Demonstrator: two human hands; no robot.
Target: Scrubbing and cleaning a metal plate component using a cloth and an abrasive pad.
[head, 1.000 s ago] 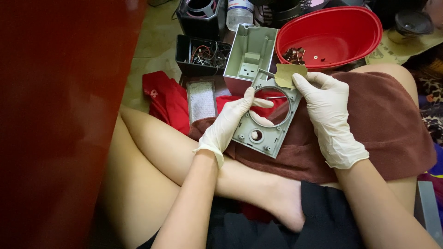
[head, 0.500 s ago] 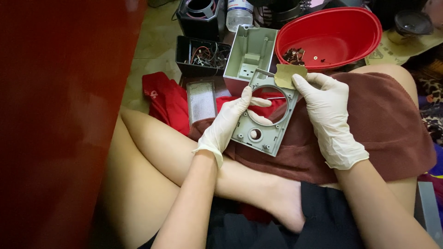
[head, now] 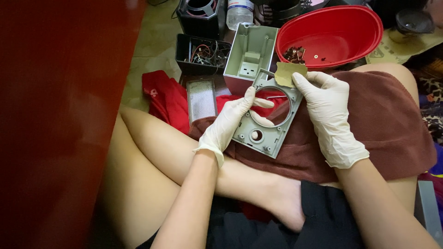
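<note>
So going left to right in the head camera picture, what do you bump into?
Red cloth → left hand → grey plastic panel with a round hole → right hand → brown towel.

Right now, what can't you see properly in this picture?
Head view only:
- Left side: a blurred red surface blocks the floor there.
- Small parts in the red tub: too tiny to tell.
- Clear bottle: cut off by the top edge.
- Grey frame: left hand and right hand cover its edges.
</note>
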